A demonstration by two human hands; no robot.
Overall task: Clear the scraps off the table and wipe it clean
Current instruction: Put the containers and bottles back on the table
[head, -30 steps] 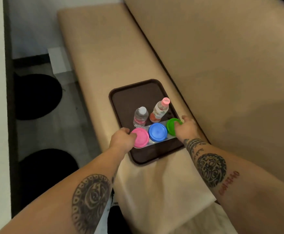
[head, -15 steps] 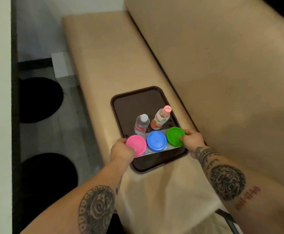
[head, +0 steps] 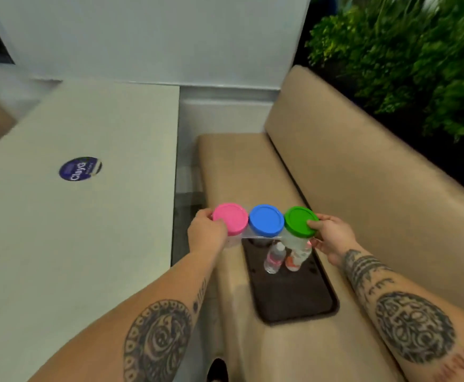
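Note:
A row of three clear jars joined together hangs in the air above the bench, with a pink lid (head: 231,218), a blue lid (head: 266,220) and a green lid (head: 299,221). My left hand (head: 206,234) grips the pink-lidded end. My right hand (head: 331,237) grips the green-lidded end, thumb on the lid. Below them a dark brown tray (head: 294,301) lies on the beige bench seat (head: 239,166), carrying two small plastic bottles, one with a white cap (head: 274,257) and one with orange contents (head: 297,257). The white table (head: 74,230) is to the left.
A round blue sticker (head: 80,168) sits on the table top. A narrow gap separates the table from the bench. The bench backrest (head: 363,175) rises on the right with green plants (head: 407,59) behind it. A pale wall closes the far end.
Both hands have lifted the jar set off the tray and up into the air. My view has swung up and left, bringing the table into sight.

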